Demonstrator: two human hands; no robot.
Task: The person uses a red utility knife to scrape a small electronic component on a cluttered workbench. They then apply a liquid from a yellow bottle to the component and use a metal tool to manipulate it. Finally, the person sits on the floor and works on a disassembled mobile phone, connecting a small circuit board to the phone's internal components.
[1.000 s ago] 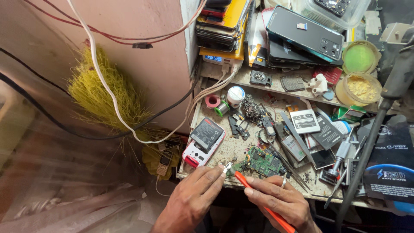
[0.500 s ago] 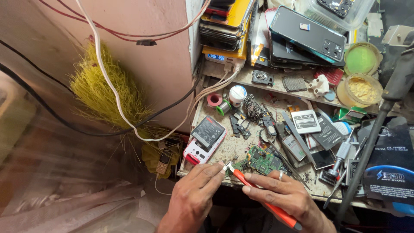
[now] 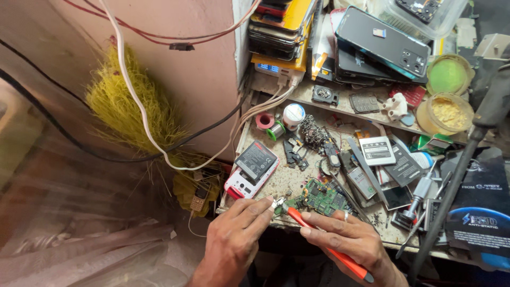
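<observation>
We look down on a worn, speckled workbench [image 3: 276, 183] pushed against a pinkish plaster wall [image 3: 202, 79], with a raised shelf [image 3: 324, 106] running along its back. White, red and black cables [image 3: 133, 101] drape across the wall. To the left, crumpled clear plastic sheeting [image 3: 64, 234] covers the dim floor area, lit softly from above.

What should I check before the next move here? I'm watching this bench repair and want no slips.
1. Left hand pinching small metal part: ok.
2. Right hand gripping the orange-handled tool: ok.
3. Tool tip meets the part: ok.
4. Green circuit board lying flat on the bench: ok.
5. Room around board: not ok, batteries and loose parts crowd it.
6. What kind of part it is: cannot tell.
</observation>
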